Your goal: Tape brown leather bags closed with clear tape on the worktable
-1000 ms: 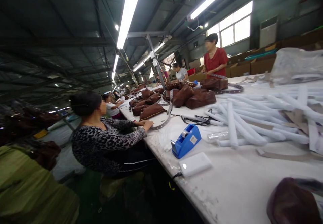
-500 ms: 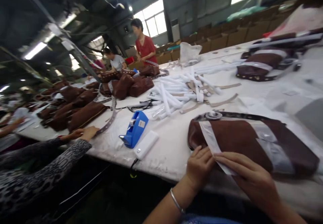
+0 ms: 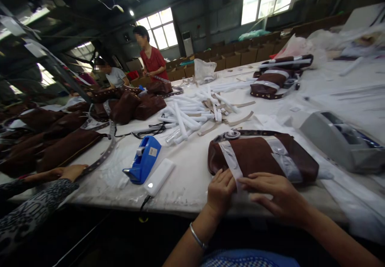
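Observation:
A brown handbag (image 3: 254, 154) lies on its side in front of me, its studded dark strap (image 3: 264, 132) along the far edge. A whitish strip (image 3: 230, 156) runs across its left part and hangs over the near edge. Another pale wrap (image 3: 282, 158) crosses the bag further right. My left hand (image 3: 221, 189) grips the near left edge of the bag beside the strip, fingers curled together; the thumb is hidden. My right hand (image 3: 276, 195) touches the strip's lower end with its fingertips, fingers stretched and thumb apart.
A blue tape dispenser (image 3: 143, 158) and white power bank (image 3: 159, 176) lie left; a grey tape dispenser (image 3: 343, 140) stands right. White rolls (image 3: 186, 114) and more brown bags (image 3: 69, 146) lie beyond. A co-worker's hands (image 3: 67, 172) hold a strap at left. Another person (image 3: 153, 60) stands behind.
The view has swung right, bringing the grey dispenser into sight. My right thumb has come away from the fingers and the strip. My left hand stays at the bag's edge.

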`<state>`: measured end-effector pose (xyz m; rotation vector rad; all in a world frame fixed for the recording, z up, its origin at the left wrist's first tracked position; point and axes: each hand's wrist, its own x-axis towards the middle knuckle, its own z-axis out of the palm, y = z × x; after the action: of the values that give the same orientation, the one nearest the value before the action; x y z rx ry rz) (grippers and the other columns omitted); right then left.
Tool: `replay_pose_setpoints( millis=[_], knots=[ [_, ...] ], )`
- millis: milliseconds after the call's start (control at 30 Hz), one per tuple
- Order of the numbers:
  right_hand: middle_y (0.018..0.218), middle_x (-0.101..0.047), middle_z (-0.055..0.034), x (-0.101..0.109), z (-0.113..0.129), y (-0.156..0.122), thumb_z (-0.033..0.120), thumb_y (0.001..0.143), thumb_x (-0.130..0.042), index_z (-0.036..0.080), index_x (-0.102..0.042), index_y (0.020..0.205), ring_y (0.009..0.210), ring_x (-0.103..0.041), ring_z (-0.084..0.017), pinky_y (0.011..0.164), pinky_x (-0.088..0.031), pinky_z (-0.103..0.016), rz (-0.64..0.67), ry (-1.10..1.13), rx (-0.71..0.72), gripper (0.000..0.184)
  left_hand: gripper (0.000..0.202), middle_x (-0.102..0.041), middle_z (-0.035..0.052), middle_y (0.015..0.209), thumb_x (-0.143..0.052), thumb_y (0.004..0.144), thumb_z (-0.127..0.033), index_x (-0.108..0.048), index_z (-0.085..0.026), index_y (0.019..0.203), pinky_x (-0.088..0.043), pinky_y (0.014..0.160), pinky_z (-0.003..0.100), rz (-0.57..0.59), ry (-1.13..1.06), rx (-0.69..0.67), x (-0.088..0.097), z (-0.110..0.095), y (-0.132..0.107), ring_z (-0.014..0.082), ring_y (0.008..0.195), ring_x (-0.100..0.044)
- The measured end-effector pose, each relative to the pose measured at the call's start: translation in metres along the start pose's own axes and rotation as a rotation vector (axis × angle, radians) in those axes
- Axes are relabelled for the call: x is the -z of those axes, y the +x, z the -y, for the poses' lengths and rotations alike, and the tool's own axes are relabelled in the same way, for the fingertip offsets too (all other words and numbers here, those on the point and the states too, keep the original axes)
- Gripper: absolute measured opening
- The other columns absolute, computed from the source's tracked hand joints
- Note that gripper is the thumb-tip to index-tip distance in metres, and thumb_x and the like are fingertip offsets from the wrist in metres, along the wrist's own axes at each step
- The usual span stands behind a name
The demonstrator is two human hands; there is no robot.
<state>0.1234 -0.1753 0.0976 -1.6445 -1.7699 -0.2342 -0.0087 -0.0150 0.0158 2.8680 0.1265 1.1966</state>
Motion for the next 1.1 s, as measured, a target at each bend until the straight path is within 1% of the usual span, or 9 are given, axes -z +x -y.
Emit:
replay_pose_setpoints(
  millis=[167, 300, 400, 500, 600, 700, 833, 967, 1100],
  knots=[
    [0.125, -0.069, -0.0069, -0.001, -0.032, 0.057, 0.034, 0.101, -0.047, 0.024, -0.063, 0.13, 0.112, -0.067, -0.024, 0.099, -0.055, -0.036, -0.072, -0.069, -0.16, 0.035, 0.024, -0.075, 0.004, 0.115, -0.054, 0.096, -0.017, -0.068, -0.019, 0.115, -0.054, 0.104, 0.033, -0.053, -0.007, -0.021, 0.001, 0.0, 0.002, 0.0161, 0.109, -0.069],
    [0.142, -0.057, -0.0144, -0.028, -0.069, 0.105, 0.036, 0.101, -0.043, 0.016, -0.053, 0.142, 0.129, -0.056, -0.028, 0.109, -0.047, -0.042, 0.179, -0.124, -0.147, 0.046, 0.023, -0.075, 0.0028, 0.115, -0.053, 0.096, -0.015, -0.069, -0.019, 0.112, -0.054, 0.104, 0.033, -0.064, 0.017, -0.04, 0.001, -0.002, 0.004, 0.0155, 0.109, -0.069],
    [0.13, -0.066, -0.0131, -0.041, -0.091, 0.121, 0.04, 0.102, -0.04, 0.018, -0.062, 0.132, 0.119, -0.063, -0.029, 0.102, -0.051, -0.043, 0.425, -0.165, -0.169, 0.043, 0.023, -0.074, 0.0026, 0.117, -0.051, 0.097, -0.015, -0.069, -0.019, 0.112, -0.054, 0.103, 0.033, -0.067, 0.033, -0.035, 0.003, -0.004, 0.003, 0.0156, 0.111, -0.068],
    [0.111, -0.075, -0.0086, -0.04, -0.106, 0.122, 0.045, 0.103, -0.035, 0.024, -0.073, 0.114, 0.103, -0.07, -0.029, 0.09, -0.055, -0.042, 0.532, -0.211, -0.188, 0.045, 0.026, -0.073, 0.0014, 0.12, -0.049, 0.098, -0.015, -0.067, -0.019, 0.116, -0.055, 0.103, 0.034, -0.058, 0.017, -0.015, 0.008, -0.006, 0.0, 0.0148, 0.114, -0.067],
    [0.107, -0.076, -0.0076, -0.036, -0.112, 0.115, 0.046, 0.103, -0.034, 0.027, -0.076, 0.108, 0.1, -0.071, -0.029, 0.088, -0.055, -0.042, 0.552, -0.273, -0.228, 0.047, 0.026, -0.073, 0.0011, 0.121, -0.048, 0.099, -0.016, -0.067, -0.02, 0.117, -0.055, 0.103, 0.035, -0.054, 0.012, -0.008, 0.013, -0.009, -0.004, 0.0151, 0.114, -0.067],
    [0.125, -0.07, -0.0095, -0.037, -0.103, 0.101, 0.044, 0.103, -0.036, 0.024, -0.067, 0.127, 0.114, -0.066, -0.029, 0.1, -0.05, -0.045, 0.447, -0.29, -0.197, 0.044, 0.026, -0.073, 0.0022, 0.121, -0.049, 0.098, -0.015, -0.068, -0.02, 0.116, -0.056, 0.102, 0.035, -0.036, 0.02, 0.008, 0.015, -0.012, -0.006, 0.0159, 0.113, -0.068],
    [0.154, -0.042, -0.015, -0.048, -0.075, 0.074, 0.046, 0.102, -0.043, 0.013, -0.042, 0.15, 0.143, -0.039, -0.031, 0.117, -0.034, -0.051, 0.239, -0.341, -0.085, 0.058, 0.027, -0.073, 0.0021, 0.12, -0.049, 0.097, -0.012, -0.069, -0.02, 0.114, -0.055, 0.104, 0.035, -0.057, 0.0, 0.023, 0.013, -0.013, -0.005, 0.0158, 0.113, -0.068],
    [0.154, -0.042, -0.0152, -0.056, -0.06, 0.059, 0.044, 0.1, -0.049, 0.011, -0.042, 0.149, 0.145, -0.034, -0.031, 0.12, -0.03, -0.051, 0.241, -0.37, -0.066, 0.059, 0.025, -0.075, 0.0023, 0.117, -0.051, 0.096, -0.01, -0.069, -0.018, 0.113, -0.054, 0.105, 0.035, -0.082, -0.015, 0.025, 0.013, -0.014, -0.005, 0.0152, 0.111, -0.069],
    [0.154, -0.042, -0.0149, -0.059, -0.062, 0.058, 0.042, 0.1, -0.048, 0.01, -0.042, 0.149, 0.145, -0.035, -0.031, 0.12, -0.03, -0.051, 0.26, -0.386, -0.073, 0.058, 0.027, -0.075, 0.0035, 0.117, -0.05, 0.096, -0.009, -0.068, -0.018, 0.114, -0.054, 0.104, 0.035, -0.091, -0.014, 0.034, 0.012, -0.014, -0.005, 0.0161, 0.11, -0.069]
  ],
)
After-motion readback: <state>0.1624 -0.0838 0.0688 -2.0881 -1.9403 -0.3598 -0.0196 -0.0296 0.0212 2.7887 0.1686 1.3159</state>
